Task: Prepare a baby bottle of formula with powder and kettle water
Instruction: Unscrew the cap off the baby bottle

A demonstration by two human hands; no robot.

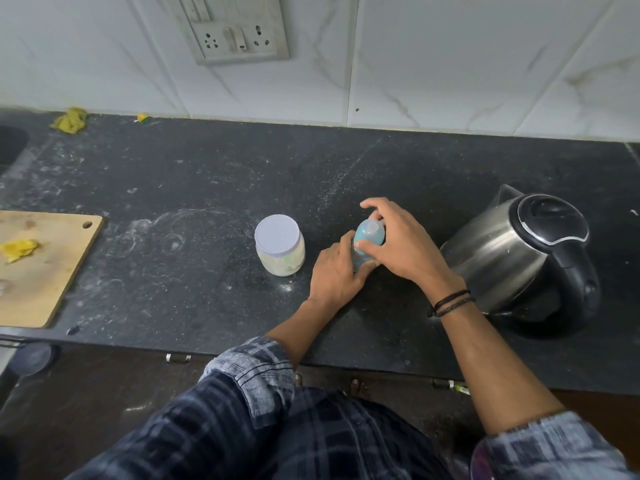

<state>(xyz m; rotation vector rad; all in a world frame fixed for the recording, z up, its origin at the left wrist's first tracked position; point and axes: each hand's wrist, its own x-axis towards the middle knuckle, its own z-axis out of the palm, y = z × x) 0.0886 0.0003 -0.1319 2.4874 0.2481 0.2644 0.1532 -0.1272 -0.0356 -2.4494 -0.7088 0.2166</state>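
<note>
Baby bottle — small, pale blue translucent plastic with a clear teat on top — is held close to the left of the stainless steel electric kettle with the black lid and handle, down at the black speckled stone countertop; the hands hide its base, so I cannot tell whether it rests on the stone. The left hand is wrapped round the lower body of the bottle, on the side away from the kettle. The right hand comes in from the kettle side and covers the top, its thumb and fingers curled round the blue collar below the teat — the forefinger is lifted a little clear. A few dark thread bands circle the right wrist, just in front of the kettle's body. Further left of the kettle, just beyond the bottle and not touching either hand, stands the clear round plastic jar with a white lid on, pale powder showing through its wall. Far to the left of the kettle lies a light wooden cutting board with a yellow scrap on it
</note>
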